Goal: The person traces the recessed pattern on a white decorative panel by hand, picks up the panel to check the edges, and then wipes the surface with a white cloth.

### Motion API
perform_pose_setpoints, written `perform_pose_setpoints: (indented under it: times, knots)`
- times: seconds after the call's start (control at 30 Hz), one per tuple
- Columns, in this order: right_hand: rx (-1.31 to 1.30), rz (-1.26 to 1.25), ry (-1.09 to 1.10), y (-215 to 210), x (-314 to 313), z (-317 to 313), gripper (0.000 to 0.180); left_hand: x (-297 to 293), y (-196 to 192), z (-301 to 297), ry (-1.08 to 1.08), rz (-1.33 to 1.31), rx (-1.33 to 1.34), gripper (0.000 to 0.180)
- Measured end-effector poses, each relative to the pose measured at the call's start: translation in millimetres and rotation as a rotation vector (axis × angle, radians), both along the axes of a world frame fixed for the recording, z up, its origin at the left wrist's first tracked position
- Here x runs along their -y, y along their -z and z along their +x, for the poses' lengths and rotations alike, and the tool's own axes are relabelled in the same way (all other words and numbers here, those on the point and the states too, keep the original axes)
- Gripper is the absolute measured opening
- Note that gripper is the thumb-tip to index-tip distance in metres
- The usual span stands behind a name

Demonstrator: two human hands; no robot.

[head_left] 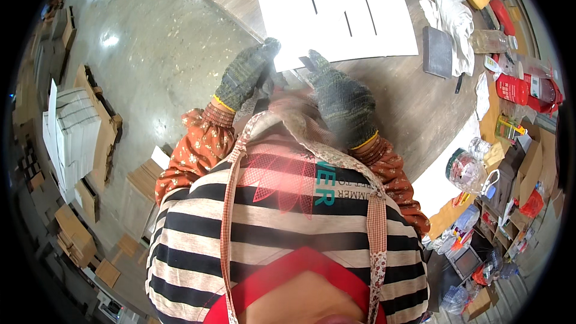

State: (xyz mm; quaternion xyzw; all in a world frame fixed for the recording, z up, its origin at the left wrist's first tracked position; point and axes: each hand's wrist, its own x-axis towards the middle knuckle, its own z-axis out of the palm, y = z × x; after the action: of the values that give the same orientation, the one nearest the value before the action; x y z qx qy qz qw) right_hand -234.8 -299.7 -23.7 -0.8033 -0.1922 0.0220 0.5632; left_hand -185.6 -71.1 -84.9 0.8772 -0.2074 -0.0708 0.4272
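Apron [288, 204] hides wrists; gloved hands' grip unclear.

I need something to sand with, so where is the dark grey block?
The dark grey block lies on the table's right side in the head view, between the white panel and the white cloth.

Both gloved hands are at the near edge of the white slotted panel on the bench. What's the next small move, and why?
Probably firm up the grip before shifting anything: the left hand touches the white panel at its near corner, and the right hand rests just beside its edge on the workbench. What the fingers hold is blurred.
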Motion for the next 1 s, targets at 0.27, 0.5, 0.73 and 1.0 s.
perform_pose_setpoints:
  times: [0.27, 0.5, 0.73, 1.0]
  knots:
    - [0.101, -0.230, -0.269, 11.6, 15.4, 8.0, 0.038, 1.2, -12.7, 0.3, -0.108, -0.189, -0.406, 0.047]
    - [0.306, -0.609, -0.027, -9.9, 31.7, 16.4, 0.030, 36.8, -41.2, -7.5, -0.345, -0.551, -0.795, 0.024]
    - [0.357, -0.752, 0.251, -27.8, 106.1, 65.7, 0.033, 18.0, -42.5, -25.5, -0.379, -0.700, -0.826, 0.025]
    - [0.792, -0.690, -0.012, 3.2, 82.4, 78.8, 0.026, -9.4, -11.4, -61.0, -0.601, -0.935, -0.608, 0.032]
